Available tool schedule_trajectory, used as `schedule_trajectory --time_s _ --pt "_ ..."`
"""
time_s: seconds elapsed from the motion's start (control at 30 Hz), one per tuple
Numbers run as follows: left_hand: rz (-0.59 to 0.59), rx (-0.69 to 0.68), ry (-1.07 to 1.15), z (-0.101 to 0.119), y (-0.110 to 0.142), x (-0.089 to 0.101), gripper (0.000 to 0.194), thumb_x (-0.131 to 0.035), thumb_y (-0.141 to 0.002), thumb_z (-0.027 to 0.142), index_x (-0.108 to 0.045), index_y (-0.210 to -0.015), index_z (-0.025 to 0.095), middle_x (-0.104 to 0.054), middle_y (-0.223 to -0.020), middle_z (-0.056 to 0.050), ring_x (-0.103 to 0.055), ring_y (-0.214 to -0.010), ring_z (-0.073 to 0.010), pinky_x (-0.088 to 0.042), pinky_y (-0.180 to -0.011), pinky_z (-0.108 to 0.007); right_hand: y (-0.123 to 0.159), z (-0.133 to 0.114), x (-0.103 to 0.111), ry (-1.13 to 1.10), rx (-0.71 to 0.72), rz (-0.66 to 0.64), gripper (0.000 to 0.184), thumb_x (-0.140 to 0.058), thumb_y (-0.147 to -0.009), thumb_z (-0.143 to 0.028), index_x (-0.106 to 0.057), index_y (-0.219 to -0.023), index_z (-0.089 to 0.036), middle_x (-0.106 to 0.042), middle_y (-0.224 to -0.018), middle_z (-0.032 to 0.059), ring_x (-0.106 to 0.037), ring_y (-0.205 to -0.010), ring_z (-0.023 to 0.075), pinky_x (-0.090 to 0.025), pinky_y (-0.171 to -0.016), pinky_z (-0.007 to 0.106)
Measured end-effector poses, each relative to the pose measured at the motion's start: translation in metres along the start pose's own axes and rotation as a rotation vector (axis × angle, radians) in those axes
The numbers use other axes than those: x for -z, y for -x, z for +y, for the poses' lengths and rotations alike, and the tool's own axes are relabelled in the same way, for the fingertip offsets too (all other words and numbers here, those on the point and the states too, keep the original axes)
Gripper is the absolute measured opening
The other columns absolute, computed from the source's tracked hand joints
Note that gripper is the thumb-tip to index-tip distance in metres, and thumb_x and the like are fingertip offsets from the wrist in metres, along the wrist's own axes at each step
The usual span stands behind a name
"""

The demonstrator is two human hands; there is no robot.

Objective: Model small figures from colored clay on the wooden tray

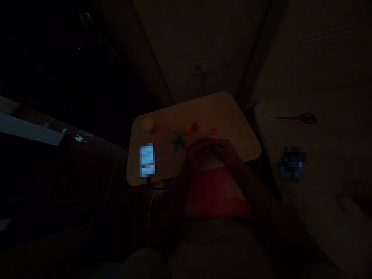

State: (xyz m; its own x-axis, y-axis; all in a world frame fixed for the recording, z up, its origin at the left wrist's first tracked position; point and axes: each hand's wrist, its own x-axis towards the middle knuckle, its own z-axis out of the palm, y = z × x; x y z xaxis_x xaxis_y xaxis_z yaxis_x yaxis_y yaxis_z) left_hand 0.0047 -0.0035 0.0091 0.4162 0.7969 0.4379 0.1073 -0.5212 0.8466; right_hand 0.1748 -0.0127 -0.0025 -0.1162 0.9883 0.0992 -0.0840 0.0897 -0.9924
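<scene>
Beyond a red patterned surface [215,195], the left hand [196,148] and right hand [223,147] are being held together above the near side of a table [221,104], fingers curled; in such dim light, whether anything is being gripped by either cannot be told. The left hand is being flanked by a green piece [178,143], with a lit phone [147,159] farther left. Past the hands, a pink ring [214,131], yellow piece [187,130] and red ball [195,126] are being borne by the table. Behind, a plug is being held by a wall socket [198,67].
</scene>
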Motion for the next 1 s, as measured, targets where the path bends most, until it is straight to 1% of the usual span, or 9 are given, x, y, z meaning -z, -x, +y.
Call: schedule_trajectory --time_s 0.07,0.17,0.27,0.4,0.57,0.7,0.77,0.87,1.0 --pt "0.014 0.016 0.005 0.001 0.0 0.0 0.039 -0.064 -0.093 0.049 -0.072 -0.122 0.023 -0.07 -0.127 -0.013 -0.065 -0.12 -0.0267 -0.049 -0.107 -0.048 0.0 0.001 0.0 -0.043 -0.018 0.006 0.021 -0.064 -0.077 -0.034 -0.079 -0.082 -0.019 -0.072 -0.074 0.0027 -0.061 -0.067 0.0176 -0.049 -0.066 0.03" --pt "0.029 0.035 0.013 0.001 0.0 0.001 0.041 -0.06 -0.095 0.05 -0.071 -0.122 0.021 -0.07 -0.126 -0.013 -0.065 -0.118 -0.0267 -0.049 -0.107 -0.047 0.0 0.003 0.0 -0.176 -0.051 0.009 0.021 -0.067 -0.074 -0.036 -0.078 -0.078 -0.018 -0.07 -0.069 0.0027 -0.058 -0.062 0.0165 -0.047 -0.062 0.029" --pt "0.049 0.045 0.034 0.0 0.001 0.001 0.043 -0.058 -0.096 0.052 -0.071 -0.121 0.02 -0.071 -0.123 -0.014 -0.065 -0.117 -0.0263 -0.049 -0.106 -0.046 0.0 0.004 0.0 -0.298 -0.077 -0.01 0.026 -0.07 -0.072 -0.042 -0.076 -0.074 -0.017 -0.07 -0.067 0.0041 -0.059 -0.061 0.0175 -0.048 -0.062 0.031" --pt "0.067 0.055 0.083 -0.003 0.002 0.001 0.042 -0.059 -0.095 0.052 -0.07 -0.12 0.02 -0.071 -0.122 -0.013 -0.066 -0.116 -0.0255 -0.05 -0.105 -0.044 0.0 0.005 0.0 -0.355 -0.096 -0.023 0.029 -0.075 -0.071 -0.046 -0.075 -0.073 -0.017 -0.07 -0.068 0.0046 -0.059 -0.061 0.0173 -0.048 -0.063 0.03" --pt "0.075 0.081 0.132 -0.006 0.004 0.002 0.045 -0.063 -0.093 0.052 -0.069 -0.126 0.023 -0.071 -0.126 -0.012 -0.066 -0.118 -0.0263 -0.05 -0.107 -0.044 0.001 0.004 0.002 -0.245 -0.063 -0.06 0.041 -0.075 -0.076 -0.06 -0.074 -0.076 -0.019 -0.067 -0.071 0.003 -0.058 -0.066 0.0173 -0.048 -0.068 0.031" --pt "0.01 0.089 0.138 -0.002 0.003 0.005 0.054 -0.064 -0.091 0.057 -0.066 -0.132 0.023 -0.069 -0.132 -0.014 -0.065 -0.122 -0.0279 -0.049 -0.108 -0.045 0.003 0.001 0.004 -0.112 -0.062 -0.094 0.048 -0.071 -0.078 -0.067 -0.072 -0.075 -0.019 -0.065 -0.071 0.0024 -0.056 -0.066 0.0163 -0.046 -0.066 0.029" --pt "-0.016 0.069 0.118 0.0 0.002 0.007 0.053 -0.064 -0.09 0.058 -0.069 -0.128 0.022 -0.07 -0.129 -0.014 -0.064 -0.122 -0.0286 -0.049 -0.108 -0.046 0.003 -0.002 0.004 -0.077 -0.067 -0.13 0.051 -0.069 -0.08 -0.069 -0.07 -0.071 -0.018 -0.064 -0.069 0.0024 -0.056 -0.065 0.0161 -0.046 -0.064 0.029" --pt "0.01 0.066 0.071 0.002 0.001 0.008 0.047 -0.066 -0.089 0.057 -0.075 -0.118 0.021 -0.073 -0.122 -0.013 -0.067 -0.117 -0.0279 -0.05 -0.106 -0.046 0.003 -0.005 0.004 -0.045 -0.059 -0.151 0.05 -0.067 -0.083 -0.067 -0.07 -0.07 -0.018 -0.064 -0.068 0.0023 -0.057 -0.064 0.0159 -0.047 -0.064 0.029" --pt "0.075 0.105 0.039 0.004 0.003 0.008 0.039 -0.068 -0.089 0.052 -0.077 -0.109 0.02 -0.076 -0.116 -0.012 -0.07 -0.109 -0.0254 -0.053 -0.102 -0.044 0.002 -0.006 0.001 -0.036 -0.047 -0.167 0.047 -0.066 -0.085 -0.065 -0.076 -0.08 -0.019 -0.07 -0.076 0.0048 -0.062 -0.073 0.0186 -0.051 -0.07 0.031"
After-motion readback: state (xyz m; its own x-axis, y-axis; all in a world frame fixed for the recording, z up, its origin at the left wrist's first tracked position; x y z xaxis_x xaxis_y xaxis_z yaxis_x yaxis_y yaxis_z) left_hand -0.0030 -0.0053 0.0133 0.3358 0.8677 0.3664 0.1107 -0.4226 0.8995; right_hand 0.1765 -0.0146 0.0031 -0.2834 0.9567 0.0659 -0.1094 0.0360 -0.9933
